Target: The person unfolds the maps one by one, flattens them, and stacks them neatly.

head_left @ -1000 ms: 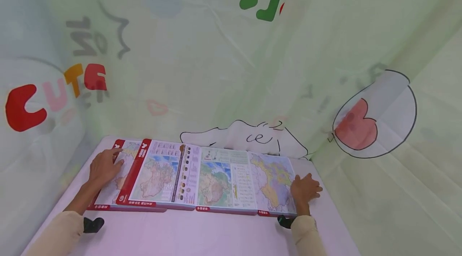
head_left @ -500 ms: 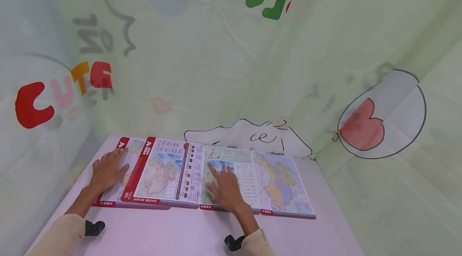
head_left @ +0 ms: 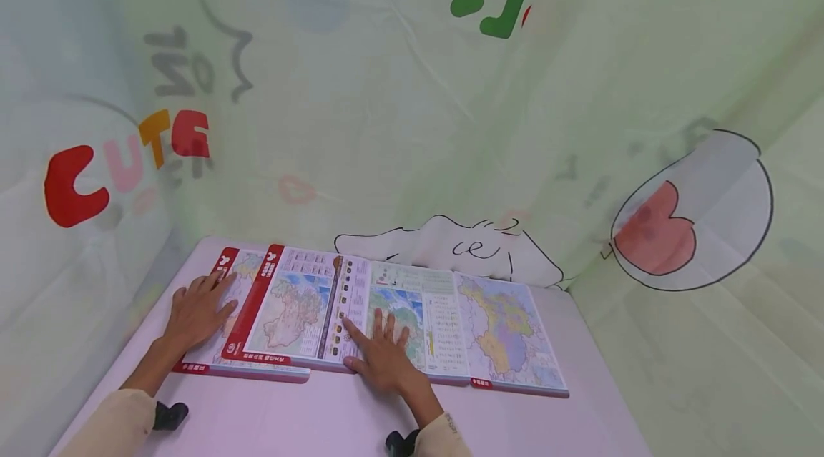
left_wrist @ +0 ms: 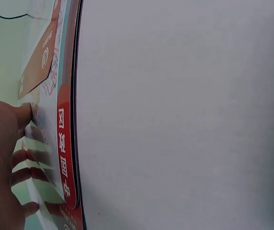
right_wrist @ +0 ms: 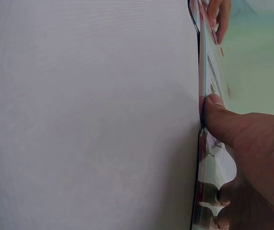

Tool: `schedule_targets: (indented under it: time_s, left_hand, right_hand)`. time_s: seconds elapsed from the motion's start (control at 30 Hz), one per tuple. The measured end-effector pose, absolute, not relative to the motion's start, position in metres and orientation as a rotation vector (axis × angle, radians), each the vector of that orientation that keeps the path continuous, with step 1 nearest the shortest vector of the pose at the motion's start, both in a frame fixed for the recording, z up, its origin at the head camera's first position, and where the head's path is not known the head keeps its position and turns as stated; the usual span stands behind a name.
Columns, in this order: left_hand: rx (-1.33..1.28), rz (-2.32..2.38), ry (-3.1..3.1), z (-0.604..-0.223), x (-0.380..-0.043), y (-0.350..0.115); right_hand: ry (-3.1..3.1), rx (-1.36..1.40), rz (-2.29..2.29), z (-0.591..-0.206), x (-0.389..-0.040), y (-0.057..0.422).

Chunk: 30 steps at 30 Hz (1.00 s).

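Observation:
Glossy map sheets overlap in a row across the table. My left hand point(head_left: 196, 310) rests with spread fingers on the leftmost map point(head_left: 247, 269). The left wrist view shows its fingertips on the glossy surface, behind the red border point(left_wrist: 65, 148). The red-edged map point(head_left: 292, 310) second from the left partly covers the leftmost one. My right hand point(head_left: 385, 360) lies spread over the third map point(head_left: 444, 321), its index finger reaching onto the second. In the right wrist view, the right thumb point(right_wrist: 218, 117) touches the near edge of the maps. The rightmost map point(head_left: 505, 332) lies beyond the right hand.
A pale pink-white table point(head_left: 277, 418) carries the maps. Printed pale curtains point(head_left: 360, 121) enclose it at the back and both sides, and the back curtain hangs close behind the maps' far edges. A black wrist mount point(head_left: 170, 415) sits beneath the left forearm.
My right hand has left the rightmost map's right edge and moved left, coming down over the second and third maps. My left hand stays on the leftmost map, its fingers now flatter.

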<state>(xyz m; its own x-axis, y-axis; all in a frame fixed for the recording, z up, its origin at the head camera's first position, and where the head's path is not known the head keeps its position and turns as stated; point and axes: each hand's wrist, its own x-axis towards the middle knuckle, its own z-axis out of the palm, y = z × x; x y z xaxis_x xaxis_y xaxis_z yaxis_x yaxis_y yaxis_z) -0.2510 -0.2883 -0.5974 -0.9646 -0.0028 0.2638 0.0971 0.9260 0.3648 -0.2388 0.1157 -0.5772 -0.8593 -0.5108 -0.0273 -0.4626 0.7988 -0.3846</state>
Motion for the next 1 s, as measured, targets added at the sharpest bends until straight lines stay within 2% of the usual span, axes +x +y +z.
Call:
schedule_targets:
  time_s: [0.67,1.0]
  left_hand:
    - [-0.114,-0.558,-2.726,-0.601,-0.199,-0.278]
    - [-0.111,-0.577,-2.724,-0.609,-0.182,-0.277]
  right_hand:
    - [2.839,-0.701,-0.502,-0.553,-0.237,0.109]
    - [2.825,-0.736,-0.549,-0.556,-0.235,0.110]
